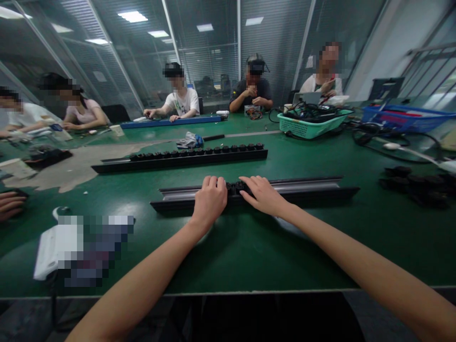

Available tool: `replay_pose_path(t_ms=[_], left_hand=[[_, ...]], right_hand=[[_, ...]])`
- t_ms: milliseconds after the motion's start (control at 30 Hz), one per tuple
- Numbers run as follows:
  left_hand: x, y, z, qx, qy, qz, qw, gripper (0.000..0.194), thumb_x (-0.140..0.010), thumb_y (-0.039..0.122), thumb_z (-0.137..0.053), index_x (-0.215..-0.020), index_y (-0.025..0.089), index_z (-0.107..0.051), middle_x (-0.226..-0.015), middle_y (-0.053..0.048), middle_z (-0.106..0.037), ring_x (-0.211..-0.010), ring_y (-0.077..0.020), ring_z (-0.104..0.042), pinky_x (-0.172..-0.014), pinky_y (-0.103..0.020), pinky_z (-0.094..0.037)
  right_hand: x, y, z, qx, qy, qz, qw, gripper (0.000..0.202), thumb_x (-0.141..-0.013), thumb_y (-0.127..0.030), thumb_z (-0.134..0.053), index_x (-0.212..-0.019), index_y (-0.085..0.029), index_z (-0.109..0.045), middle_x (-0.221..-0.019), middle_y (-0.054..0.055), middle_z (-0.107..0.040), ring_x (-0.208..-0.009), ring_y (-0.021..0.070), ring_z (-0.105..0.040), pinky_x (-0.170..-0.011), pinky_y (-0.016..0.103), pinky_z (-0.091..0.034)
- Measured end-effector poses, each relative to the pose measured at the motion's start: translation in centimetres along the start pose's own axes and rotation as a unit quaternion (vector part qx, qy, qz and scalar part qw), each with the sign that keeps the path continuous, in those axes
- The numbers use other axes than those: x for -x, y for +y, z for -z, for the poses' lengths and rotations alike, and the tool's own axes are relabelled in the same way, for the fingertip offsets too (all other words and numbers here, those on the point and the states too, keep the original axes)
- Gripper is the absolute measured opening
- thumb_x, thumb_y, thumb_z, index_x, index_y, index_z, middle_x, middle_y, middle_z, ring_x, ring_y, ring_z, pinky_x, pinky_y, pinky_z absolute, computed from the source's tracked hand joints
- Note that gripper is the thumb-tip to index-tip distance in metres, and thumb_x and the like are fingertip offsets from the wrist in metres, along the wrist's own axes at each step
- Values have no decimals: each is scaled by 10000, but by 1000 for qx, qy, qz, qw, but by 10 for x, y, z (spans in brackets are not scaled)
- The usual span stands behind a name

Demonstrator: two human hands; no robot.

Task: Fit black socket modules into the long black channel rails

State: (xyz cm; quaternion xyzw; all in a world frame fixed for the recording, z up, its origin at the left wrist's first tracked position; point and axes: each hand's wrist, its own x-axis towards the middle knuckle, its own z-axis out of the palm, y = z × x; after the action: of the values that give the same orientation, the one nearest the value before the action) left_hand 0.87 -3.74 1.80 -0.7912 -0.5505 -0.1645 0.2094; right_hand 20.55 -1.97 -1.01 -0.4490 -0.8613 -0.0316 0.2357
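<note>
A long black channel rail (313, 194) with a grey inner surface lies crosswise in front of me. My left hand (211, 197) is closed over it left of the middle, fingers bent over the far side. My right hand (261, 194) reaches in from the other side, thumb and forefinger around a small black round piece (239, 186) seated in the channel. Similar black pieces sit between the two hands; my fingers partly hide them. Farther back, a second black rail (185, 160) carries a row of these round pieces.
Loose black pieces (420, 185) lie at right. A green basket (313, 126) of cables and a blue basket (409, 118) stand behind. A white power strip (53, 249) is at left, grey-blue gloves (190, 140) beyond the second rail. Several people sit around the green table (285, 251).
</note>
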Motion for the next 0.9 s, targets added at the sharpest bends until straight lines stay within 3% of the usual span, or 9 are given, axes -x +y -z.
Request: replay_pose_path(t_ms=[100, 233, 333, 467, 633, 900], left_hand=[[1, 2, -3, 20, 18, -6, 1000, 328, -1023, 299, -284, -1006, 176, -588, -1076, -149, -634, -1217, -298, -475, -860, -393, -501], [1, 3, -12, 27, 35, -29, 999, 327, -1017, 329, -320, -1046, 179, -609, -1111, -134, -661, -1244, -299, -484, -1125, -536, -300], [-1, -1, -20, 34, 33, -46, 998, 352, -1023, 342, -302, -1098, 183, -607, -1108, -114, -673, -1197, -267, -523, -1174, -522, -220], [-6, -9, -28, 53, 18, -63, 996, 370, -1027, 362, -293, -1088, 176, -608, -1063, -105, -675, -1085, -238, -564, -1155, -471, -262], [-10, -14, -30, 71, -22, -69, 995, 379, -1027, 393, -283, -1067, 183, -596, -1025, -112, -665, -1026, -246, -559, -914, -374, -441], [-10, -15, -31, 81, -24, -67, 994, 388, -1031, 402, -272, -1066, 187, -593, -1002, -100, -670, -991, -244, -555, -854, -362, -439]], right_hand=[[-3, 1, -1, -13, -9, -16, 1000, 522, -1011, -451, -359, -1445, -179, -463, -1097, 135, -641, -999, 269, -547, -876, 392, -383], [-4, 2, -1, -43, -14, -48, 998, 494, -984, -527, -419, -1367, -238, -541, -1015, 96, -650, -923, 242, -554, -822, 356, -372], [-6, 3, 1, -64, -18, -62, 996, 444, -974, -522, -455, -1308, -256, -577, -976, 71, -656, -871, 221, -556, -776, 332, -354], [-7, 3, 0, -59, -22, -67, 996, 434, -977, -517, -456, -1303, -263, -589, -934, 63, -657, -832, 217, -550, -740, 325, -338], [-7, 5, -2, -47, -23, -72, 996, 430, -986, -519, -431, -1307, -281, -591, -950, 68, -663, -856, 228, -560, -762, 336, -352], [-5, 1, -3, -21, -18, -68, 997, 429, -1005, -497, -384, -1299, -258, -587, -1042, 98, -677, -950, 266, -566, -812, 372, -365]])
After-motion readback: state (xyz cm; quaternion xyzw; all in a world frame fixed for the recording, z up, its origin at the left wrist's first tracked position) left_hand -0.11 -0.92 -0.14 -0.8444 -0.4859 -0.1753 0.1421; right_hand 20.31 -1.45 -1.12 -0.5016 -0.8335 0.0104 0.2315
